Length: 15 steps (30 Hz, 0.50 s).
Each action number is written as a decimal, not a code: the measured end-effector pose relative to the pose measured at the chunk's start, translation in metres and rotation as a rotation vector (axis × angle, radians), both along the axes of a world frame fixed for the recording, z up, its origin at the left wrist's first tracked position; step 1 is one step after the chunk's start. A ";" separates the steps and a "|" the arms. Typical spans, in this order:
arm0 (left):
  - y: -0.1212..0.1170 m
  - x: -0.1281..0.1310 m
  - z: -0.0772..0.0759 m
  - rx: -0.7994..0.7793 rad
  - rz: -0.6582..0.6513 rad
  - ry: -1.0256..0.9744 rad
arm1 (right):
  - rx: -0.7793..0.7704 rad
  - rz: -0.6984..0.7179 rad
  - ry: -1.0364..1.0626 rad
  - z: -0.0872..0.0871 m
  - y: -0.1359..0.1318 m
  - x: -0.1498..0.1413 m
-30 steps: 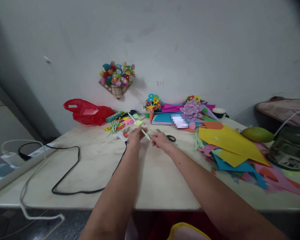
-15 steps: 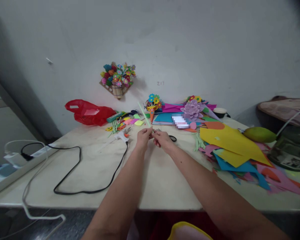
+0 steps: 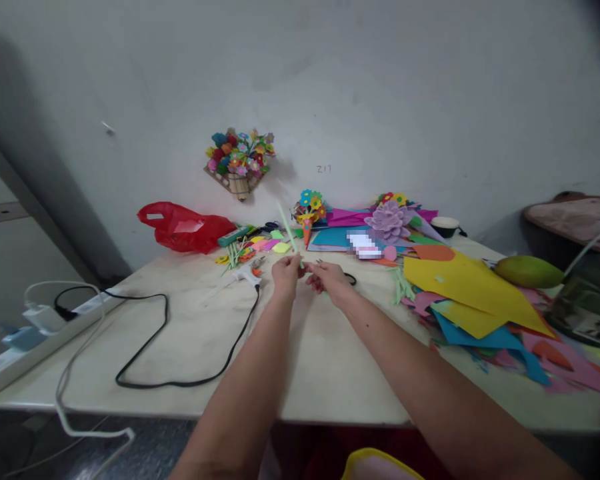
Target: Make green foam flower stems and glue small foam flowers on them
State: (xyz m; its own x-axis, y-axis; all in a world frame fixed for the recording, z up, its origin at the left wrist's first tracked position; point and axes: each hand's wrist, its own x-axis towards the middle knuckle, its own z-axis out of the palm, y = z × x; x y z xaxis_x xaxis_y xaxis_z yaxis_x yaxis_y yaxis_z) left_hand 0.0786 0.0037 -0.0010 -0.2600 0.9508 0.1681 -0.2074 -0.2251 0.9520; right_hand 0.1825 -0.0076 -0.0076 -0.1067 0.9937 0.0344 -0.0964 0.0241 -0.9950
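Note:
A thin light green strip rises from between my hands, leaning left at its top. My left hand pinches it near its lower end. Right beside it, my right hand is closed, thumb and forefinger meeting the strip's bottom end; the exact contact is too small to see. Behind my right hand, scissors lie partly hidden, a black handle loop showing. To the left of my hands rests a white hot glue gun with a black cord.
Coloured sheets and scraps cover the right side, beside a green mango and a glass jar. At the back stand paper flowers, a phone and a red bag. A power strip lies left.
The whole view has shifted slightly. My right hand's fingers have moved a little at the strip's lower end, while my left hand keeps its hold.

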 end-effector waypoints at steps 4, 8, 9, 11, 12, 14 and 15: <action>0.012 -0.022 0.007 -0.129 0.154 0.068 | -0.013 0.017 -0.148 0.003 -0.005 -0.004; 0.021 -0.048 0.017 -0.232 0.187 0.103 | 0.027 0.028 -0.350 -0.002 -0.005 -0.008; 0.022 -0.055 0.019 -0.253 0.179 0.100 | 0.047 0.032 -0.387 -0.005 -0.003 -0.009; 0.021 -0.071 0.022 -0.289 0.166 0.092 | 0.084 0.040 -0.433 -0.012 0.000 -0.010; 0.020 -0.081 0.023 -0.299 0.174 0.090 | 0.101 0.044 -0.450 -0.015 0.002 -0.010; 0.019 -0.101 0.022 -0.305 0.194 0.086 | 0.129 0.054 -0.470 -0.021 0.005 -0.010; 0.019 -0.111 0.020 -0.309 0.207 0.083 | 0.138 0.055 -0.474 -0.022 0.006 -0.009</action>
